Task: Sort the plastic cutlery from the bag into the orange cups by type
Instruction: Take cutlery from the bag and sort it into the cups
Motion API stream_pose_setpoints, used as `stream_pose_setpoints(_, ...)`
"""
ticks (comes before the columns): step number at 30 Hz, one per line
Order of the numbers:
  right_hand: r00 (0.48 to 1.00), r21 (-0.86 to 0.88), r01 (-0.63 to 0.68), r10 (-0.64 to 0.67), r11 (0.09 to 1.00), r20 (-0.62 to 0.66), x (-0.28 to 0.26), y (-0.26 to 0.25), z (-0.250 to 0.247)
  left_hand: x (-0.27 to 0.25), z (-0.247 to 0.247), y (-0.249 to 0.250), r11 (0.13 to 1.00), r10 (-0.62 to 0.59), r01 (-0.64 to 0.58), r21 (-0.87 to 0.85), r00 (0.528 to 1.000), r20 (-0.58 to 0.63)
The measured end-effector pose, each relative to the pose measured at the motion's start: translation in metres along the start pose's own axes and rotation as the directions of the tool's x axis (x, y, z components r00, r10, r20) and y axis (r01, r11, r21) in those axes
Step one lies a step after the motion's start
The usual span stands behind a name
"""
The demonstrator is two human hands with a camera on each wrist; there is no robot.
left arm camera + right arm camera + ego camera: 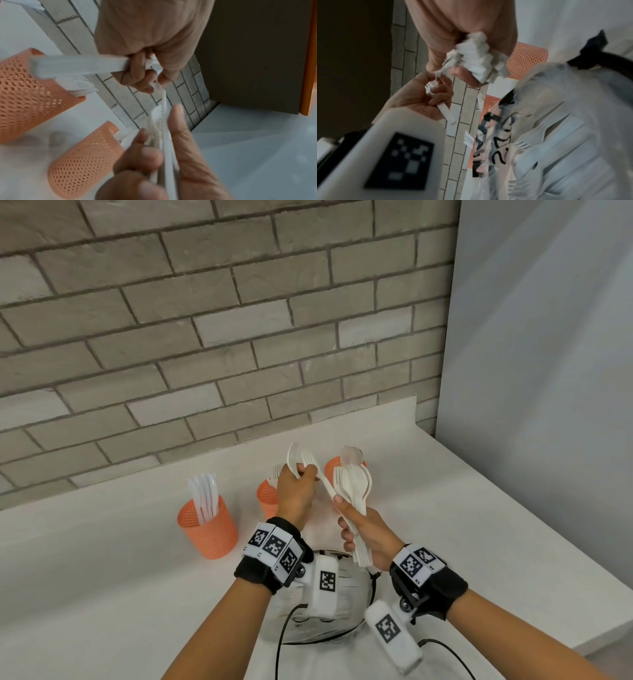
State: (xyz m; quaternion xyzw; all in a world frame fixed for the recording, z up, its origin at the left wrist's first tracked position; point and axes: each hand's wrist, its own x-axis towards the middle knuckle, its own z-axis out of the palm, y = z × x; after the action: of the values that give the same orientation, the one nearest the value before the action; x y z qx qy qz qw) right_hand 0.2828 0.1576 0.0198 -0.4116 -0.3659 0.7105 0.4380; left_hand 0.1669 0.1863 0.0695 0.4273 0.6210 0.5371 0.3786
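My right hand (356, 529) grips a bundle of white plastic cutlery (352, 491) upright, spoons and forks mixed; the handle ends (476, 60) stick out under its fist. My left hand (301, 477) holds a white spoon (293, 457) and pinches the head of a fork (313, 465), whose handle slants down to the bundle. Behind the hands stand three orange mesh cups: the left cup (207, 529) holds knives, the middle cup (266, 498) forks, the right cup (331, 466) spoons. The clear plastic bag (329, 607) lies under my wrists with more cutlery inside (556, 135).
All this rests on a white counter (462, 525) against a grey brick wall (205, 337), with a pale side wall (548, 371) at the right. Black cables (284, 628) run from the wrist cameras over the bag. The counter's edge drops off at the lower right.
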Motion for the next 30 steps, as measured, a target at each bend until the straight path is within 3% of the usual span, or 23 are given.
stream_pose_setpoints(5, 0.999, 0.020, 0.034, -0.034, 0.999, -0.002, 0.002, 0.003, -0.001, -0.006, 0.000, -0.011, 0.982, -0.072, 0.076, -0.175, 0.997, 0.030)
stream_pose_setpoints(14, 0.988, 0.062, -0.043, 0.033, 0.997, 0.151, 0.001, 0.008, 0.001, -0.016, 0.000, -0.024, 0.861, -0.214, 0.269, -0.431, 0.962, 0.172)
stream_pose_setpoints(16, 0.987, 0.064, -0.074, 0.064, 0.995, 0.146, 0.001, 0.009, 0.000, -0.017, -0.002, -0.024, 0.850, -0.227, 0.269, -0.454, 0.963, 0.146)
stream_pose_setpoints(22, 0.952, 0.203, -0.255, 0.209, 0.945, 0.223, 0.003, 0.014, -0.007, -0.018, -0.013, -0.014, 0.836, -0.177, 0.113, -0.536, 0.982, -0.069)
stream_pose_setpoints(24, 0.927, 0.298, -0.314, 0.223, 0.901, 0.302, 0.005, 0.016, -0.011, -0.017, -0.018, -0.012, 0.862, -0.157, 0.098, -0.497, 0.984, -0.079)
stream_pose_setpoints(27, 0.879, 0.398, -0.382, 0.195, 0.834, 0.436, 0.007, 0.017, -0.014, -0.021, -0.018, -0.017, 0.982, -0.062, 0.055, -0.180, 0.997, -0.037)
stream_pose_setpoints(30, 0.881, 0.376, -0.377, 0.204, 0.846, 0.426, 0.005, 0.016, -0.010, -0.029, -0.010, -0.028, 0.999, 0.031, -0.032, 0.038, 0.999, 0.008)
